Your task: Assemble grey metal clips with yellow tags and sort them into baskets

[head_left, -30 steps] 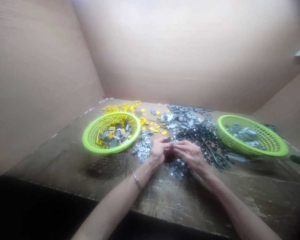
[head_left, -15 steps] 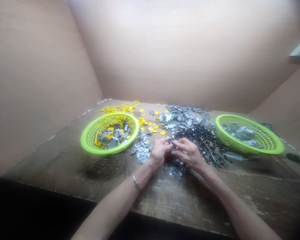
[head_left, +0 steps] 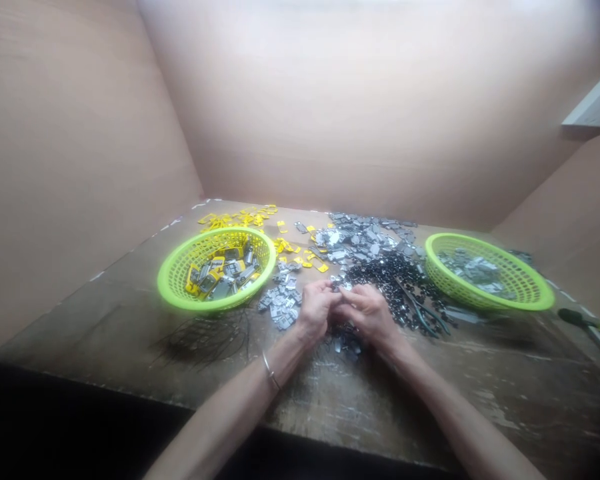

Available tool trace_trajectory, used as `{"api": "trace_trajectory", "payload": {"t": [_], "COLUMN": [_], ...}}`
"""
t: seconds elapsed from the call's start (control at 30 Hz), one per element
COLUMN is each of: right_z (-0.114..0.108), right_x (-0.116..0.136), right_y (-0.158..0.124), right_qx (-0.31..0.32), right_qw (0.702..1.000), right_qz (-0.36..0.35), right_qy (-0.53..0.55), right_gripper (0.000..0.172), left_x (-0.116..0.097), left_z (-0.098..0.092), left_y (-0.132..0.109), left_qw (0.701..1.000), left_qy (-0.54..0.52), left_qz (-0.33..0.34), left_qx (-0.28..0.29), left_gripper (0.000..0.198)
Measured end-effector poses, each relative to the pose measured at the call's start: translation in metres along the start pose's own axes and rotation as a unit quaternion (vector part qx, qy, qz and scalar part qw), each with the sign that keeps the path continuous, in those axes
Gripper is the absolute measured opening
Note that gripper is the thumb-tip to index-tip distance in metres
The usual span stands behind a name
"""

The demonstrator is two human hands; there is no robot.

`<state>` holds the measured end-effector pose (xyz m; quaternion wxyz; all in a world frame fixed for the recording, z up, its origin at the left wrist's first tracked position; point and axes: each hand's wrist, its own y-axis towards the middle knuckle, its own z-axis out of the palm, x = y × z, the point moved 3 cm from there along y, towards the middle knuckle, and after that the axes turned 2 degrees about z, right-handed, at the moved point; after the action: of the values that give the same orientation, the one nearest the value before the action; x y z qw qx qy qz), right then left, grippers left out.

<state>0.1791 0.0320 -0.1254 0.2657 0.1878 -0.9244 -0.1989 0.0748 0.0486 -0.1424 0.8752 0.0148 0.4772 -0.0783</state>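
Note:
My left hand (head_left: 316, 308) and my right hand (head_left: 369, 312) meet over the middle of the table, fingertips pinched together. Between them is a small dark part, mostly covered by the fingers, whose kind I cannot make out. Just behind my right hand spreads a heap of small black parts (head_left: 387, 275). Flat silver-grey pieces (head_left: 283, 298) lie to the left of my left hand. A few more shiny pieces (head_left: 347, 343) rest beneath the hands. Green-handled pliers (head_left: 425, 313) lie at the right edge of the black heap.
A lime-green basket (head_left: 167, 285) on the left holds yellow-and-silver pieces. Another green basket (head_left: 543, 293) on the right holds grey pieces. Yellow frames (head_left: 247, 217) and grey plates (head_left: 367, 235) are scattered at the back. Thin dark wires (head_left: 210, 340) lie front left; a dark-headed tool (head_left: 573, 317) lies far right.
My right hand's fingers have closed in nearer to my left hand, covering more of the small part. The whole view has shifted slightly, baskets appearing further left.

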Motion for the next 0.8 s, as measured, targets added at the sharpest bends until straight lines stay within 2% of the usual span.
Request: {"api": "trace_trajectory", "payload": {"t": [0.13, 0.23, 0.37, 0.47, 0.57, 0.7, 0.8], "right_z": [-0.001, 0.001, -0.008, -0.021, -0.024, -0.009, 0.002], "right_x": [0.0, 0.001, -0.014, -0.037, -0.054, -0.061, -0.06], "right_y": [-0.002, -0.002, 0.005, 0.017, 0.034, 0.05, 0.057], "right_qx": [-0.02, -0.01, 0.001, 0.01, 0.058, 0.127, 0.141], "right_qw": [0.998, 0.996, 0.992, 0.988, 0.982, 0.965, 0.962], "right_qz": [0.024, 0.036, 0.093, 0.154, 0.14, 0.12, 0.112], "right_qy": [0.051, 0.085, 0.09, 0.011, -0.114, -0.198, -0.205], "right_gripper": [0.02, 0.025, 0.033, 0.032, 0.023, 0.024, 0.022], "left_x": [0.005, 0.006, 0.002, 0.001, 0.002, 0.006, 0.007], "left_z": [-0.004, -0.007, -0.011, -0.011, -0.011, -0.009, -0.009], "left_y": [0.003, 0.005, 0.007, 0.008, 0.008, 0.008, 0.008], "left_qw": [0.999, 0.997, 0.992, 0.989, 0.987, 0.987, 0.987], "left_qy": [-0.009, -0.002, 0.039, 0.063, 0.076, 0.088, 0.094], "left_qz": [-0.02, -0.024, -0.048, -0.082, -0.092, -0.096, -0.092], "left_qx": [-0.033, -0.069, -0.11, -0.108, -0.106, -0.096, -0.091], "left_gripper": [0.015, 0.014, 0.013, 0.012, 0.012, 0.012, 0.014]}}
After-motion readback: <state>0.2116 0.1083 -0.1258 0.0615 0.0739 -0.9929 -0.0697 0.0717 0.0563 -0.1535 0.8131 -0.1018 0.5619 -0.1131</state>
